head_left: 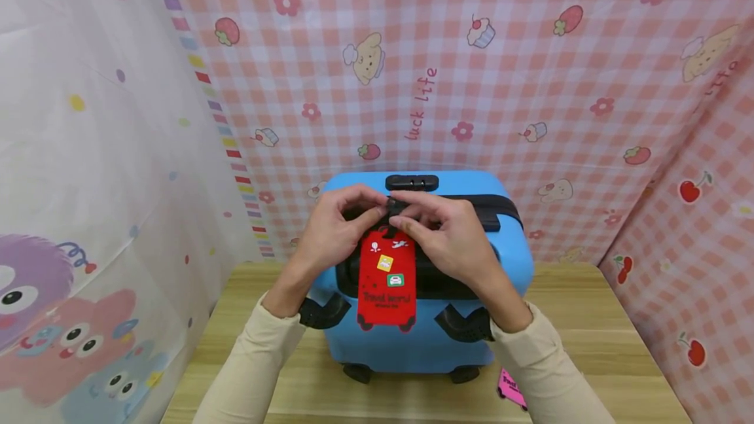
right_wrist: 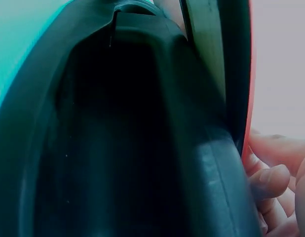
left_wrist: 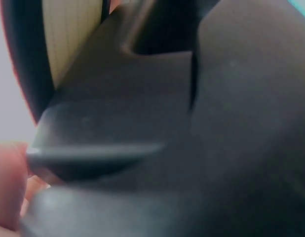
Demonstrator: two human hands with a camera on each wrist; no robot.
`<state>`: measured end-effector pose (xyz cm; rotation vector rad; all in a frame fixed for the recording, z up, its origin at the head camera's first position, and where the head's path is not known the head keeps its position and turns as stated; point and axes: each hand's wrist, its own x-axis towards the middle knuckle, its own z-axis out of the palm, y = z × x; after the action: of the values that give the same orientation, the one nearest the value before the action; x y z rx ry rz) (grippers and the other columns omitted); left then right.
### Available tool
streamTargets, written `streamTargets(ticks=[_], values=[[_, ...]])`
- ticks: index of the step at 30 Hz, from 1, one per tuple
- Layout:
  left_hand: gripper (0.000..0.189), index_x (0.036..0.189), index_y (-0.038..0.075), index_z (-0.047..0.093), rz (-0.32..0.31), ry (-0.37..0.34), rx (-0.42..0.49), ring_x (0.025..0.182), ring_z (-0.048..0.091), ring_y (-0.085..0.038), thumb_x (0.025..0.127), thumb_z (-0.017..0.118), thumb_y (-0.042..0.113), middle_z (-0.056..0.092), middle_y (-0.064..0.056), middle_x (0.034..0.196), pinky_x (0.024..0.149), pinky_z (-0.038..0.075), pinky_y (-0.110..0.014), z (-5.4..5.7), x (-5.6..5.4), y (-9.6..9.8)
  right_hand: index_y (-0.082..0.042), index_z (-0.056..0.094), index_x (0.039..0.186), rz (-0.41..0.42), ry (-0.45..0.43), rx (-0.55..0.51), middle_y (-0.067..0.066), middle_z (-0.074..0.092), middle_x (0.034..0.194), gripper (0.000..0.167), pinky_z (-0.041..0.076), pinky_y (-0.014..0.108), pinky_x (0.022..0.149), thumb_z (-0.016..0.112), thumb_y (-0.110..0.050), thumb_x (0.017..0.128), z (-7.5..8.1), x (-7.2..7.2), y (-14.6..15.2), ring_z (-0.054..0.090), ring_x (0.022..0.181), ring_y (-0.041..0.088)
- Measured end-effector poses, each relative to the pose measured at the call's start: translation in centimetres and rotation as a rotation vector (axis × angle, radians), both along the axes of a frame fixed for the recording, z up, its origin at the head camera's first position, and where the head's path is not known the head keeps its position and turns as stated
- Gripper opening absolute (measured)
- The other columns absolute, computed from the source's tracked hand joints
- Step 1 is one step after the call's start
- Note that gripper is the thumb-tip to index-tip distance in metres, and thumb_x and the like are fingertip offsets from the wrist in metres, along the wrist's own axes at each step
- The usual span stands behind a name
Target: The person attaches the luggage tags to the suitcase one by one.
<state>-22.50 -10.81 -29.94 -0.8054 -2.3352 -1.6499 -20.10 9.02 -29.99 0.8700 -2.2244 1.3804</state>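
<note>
A small blue suitcase (head_left: 412, 345) stands upright on the wooden table. Against its front hangs a red luggage tag (head_left: 387, 283) printed with little stickers and lettering. At the tag's top, both hands meet over its black strap (head_left: 394, 208) by the suitcase's top handle. My left hand (head_left: 332, 224) pinches the strap from the left with thumb and forefinger. From the other side, my right hand (head_left: 450, 234) pinches it too, thumb beneath. Both wrist views are filled by the black handle (left_wrist: 118, 123), with the tag's red edge (right_wrist: 251, 74) beside it.
A pink luggage tag (head_left: 511, 390) lies on the table (head_left: 580, 332), partly covered by the right sleeve. A black combination lock (head_left: 412, 182) sits at the suitcase's back edge. Checked cloth (head_left: 501, 84) hangs behind and at the right; a white patterned curtain (head_left: 118, 149) hangs left.
</note>
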Motion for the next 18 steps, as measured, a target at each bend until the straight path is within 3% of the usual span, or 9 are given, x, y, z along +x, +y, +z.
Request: streamTargets(ticks=[8, 13, 18], values=[[0.012, 0.105, 0.007, 0.072, 0.011, -0.005, -0.005, 0.082, 0.065, -0.017, 0.094, 0.066, 0.008, 0.073, -0.005, 0.096, 0.078, 0.055, -0.036, 0.07, 0.05, 0.01, -0.005, 0.068, 0.126, -0.029, 0.003, 0.02, 0.002, 0.074, 0.085, 0.038, 0.037, 0.026, 0.048, 0.073, -0.009, 0.089, 0.06, 0.06, -0.1, 0.048, 0.052, 0.011], [0.013, 0.106, 0.007, 0.071, 0.018, -0.019, 0.024, 0.088, 0.067, -0.017, 0.093, 0.069, 0.008, 0.074, -0.006, 0.099, 0.085, 0.054, -0.037, 0.08, 0.03, 0.1, -0.005, 0.068, 0.126, -0.037, -0.009, 0.017, 0.002, 0.074, 0.085, 0.038, 0.038, 0.026, 0.048, 0.073, -0.009, 0.089, 0.05, 0.07, -0.12, 0.05, 0.053, 0.011], [0.013, 0.106, 0.01, 0.07, 0.018, -0.033, 0.05, 0.088, 0.065, -0.018, 0.093, 0.067, 0.009, 0.073, -0.004, 0.098, 0.083, 0.053, -0.035, 0.1, 0.17, -0.04, -0.003, 0.067, 0.127, -0.049, -0.027, 0.022, 0.003, 0.074, 0.086, 0.039, 0.04, 0.026, 0.049, 0.073, -0.01, 0.089, 0.07, 0.09, -0.24, 0.053, 0.055, 0.011]])
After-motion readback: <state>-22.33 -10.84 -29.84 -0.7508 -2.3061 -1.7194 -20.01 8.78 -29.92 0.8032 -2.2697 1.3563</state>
